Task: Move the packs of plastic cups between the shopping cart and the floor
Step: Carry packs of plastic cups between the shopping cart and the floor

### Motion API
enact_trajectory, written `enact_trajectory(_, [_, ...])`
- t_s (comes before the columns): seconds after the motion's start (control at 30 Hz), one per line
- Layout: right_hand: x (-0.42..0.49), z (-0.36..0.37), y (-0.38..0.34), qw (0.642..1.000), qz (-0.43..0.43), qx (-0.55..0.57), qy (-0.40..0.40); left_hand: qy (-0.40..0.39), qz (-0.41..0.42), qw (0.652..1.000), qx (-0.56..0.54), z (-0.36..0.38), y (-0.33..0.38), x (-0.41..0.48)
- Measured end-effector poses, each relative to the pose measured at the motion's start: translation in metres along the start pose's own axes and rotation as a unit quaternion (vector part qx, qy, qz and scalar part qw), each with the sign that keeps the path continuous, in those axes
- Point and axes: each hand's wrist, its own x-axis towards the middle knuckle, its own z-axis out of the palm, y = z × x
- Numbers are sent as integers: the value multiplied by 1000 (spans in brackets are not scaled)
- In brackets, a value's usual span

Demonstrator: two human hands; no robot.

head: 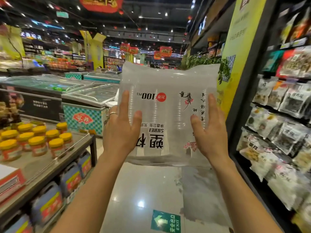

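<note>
A clear pack of plastic cups (168, 105), printed with black characters, "100" and a red dot, is held up in the air at chest height in the middle of the aisle. My left hand (120, 130) grips its left edge, with thumb and forefinger on the near face and the other fingers round the side. My right hand (209, 132) grips the right edge the same way. The print reads upside down. No shopping cart is in view.
A low display table (55, 163) with yellow-lidded jars (38, 140) stands at the left, blue jugs (48, 202) under it. Chest freezers (84, 100) lie beyond. A shelf of bagged goods (277, 132) lines the right. The shiny floor (143, 190) carries a green exit sign (165, 221).
</note>
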Motion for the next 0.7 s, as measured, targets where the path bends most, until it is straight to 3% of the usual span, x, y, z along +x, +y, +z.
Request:
enact_trajectory(0.33, [62,129,-31,1000,4,-5,-8,-8,-4,1000,-5,7,-101,107])
enact_trajectory(0.7, [136,241,-4,1000,14,11,-18,-4,-6,1000,21,55,-167,198])
